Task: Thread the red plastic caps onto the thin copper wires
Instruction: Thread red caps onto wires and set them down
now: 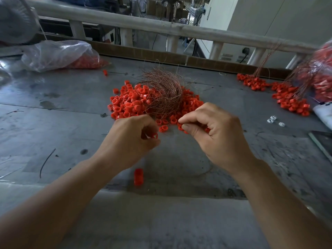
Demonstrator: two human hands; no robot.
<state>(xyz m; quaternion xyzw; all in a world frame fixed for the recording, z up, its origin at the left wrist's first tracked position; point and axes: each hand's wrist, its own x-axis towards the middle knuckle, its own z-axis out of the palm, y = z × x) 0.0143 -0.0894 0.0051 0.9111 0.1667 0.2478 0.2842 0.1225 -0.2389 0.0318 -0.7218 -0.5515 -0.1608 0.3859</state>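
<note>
The scuffed grey bench (53, 108) carries a heap of red caps (125, 103) just beyond the fingers (183, 121), a tangle of copper wires (165, 90) atop it; wired caps (287, 99) lie far right of them, a plastic bag (59, 54) far left.

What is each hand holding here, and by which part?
The left hand curls round a red cap, gripping its outer wall. The right hand pinches thumb to forefinger, likely on a copper wire; too thin to confirm.
</note>
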